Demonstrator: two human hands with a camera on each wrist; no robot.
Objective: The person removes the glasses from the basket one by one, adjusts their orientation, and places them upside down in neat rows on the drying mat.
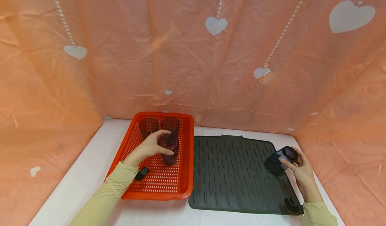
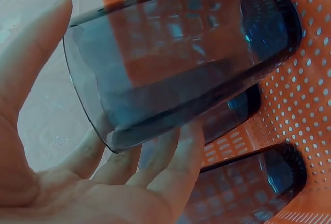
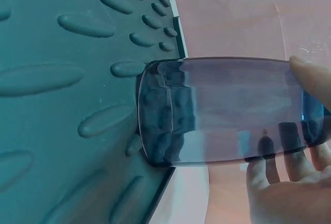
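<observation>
With left hand (image 1: 149, 147), cupping mouth-up glass (image 1: 170, 158) left of mat (image 1: 232, 172); with right hand (image 1: 303, 174), gripping second glass (image 1: 273, 163) end-down at mat's right edge.

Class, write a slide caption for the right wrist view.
Right hand holding a tinted drinking glass at the edge of a ridged drying mat.

The drinking glasses (image 2: 191, 63) look smooth, glossy and see-through; whether glass or clear plastic cannot be told. The basket (image 1: 189, 172) is shiny, perforated plastic. The mat (image 1: 232, 172) looks rubbery and matt, with raised ridges. The backdrop (image 1: 181, 58) looks like creased, faintly glossy sheeting; the sleeves (image 1: 105, 192), matt cloth.
</observation>
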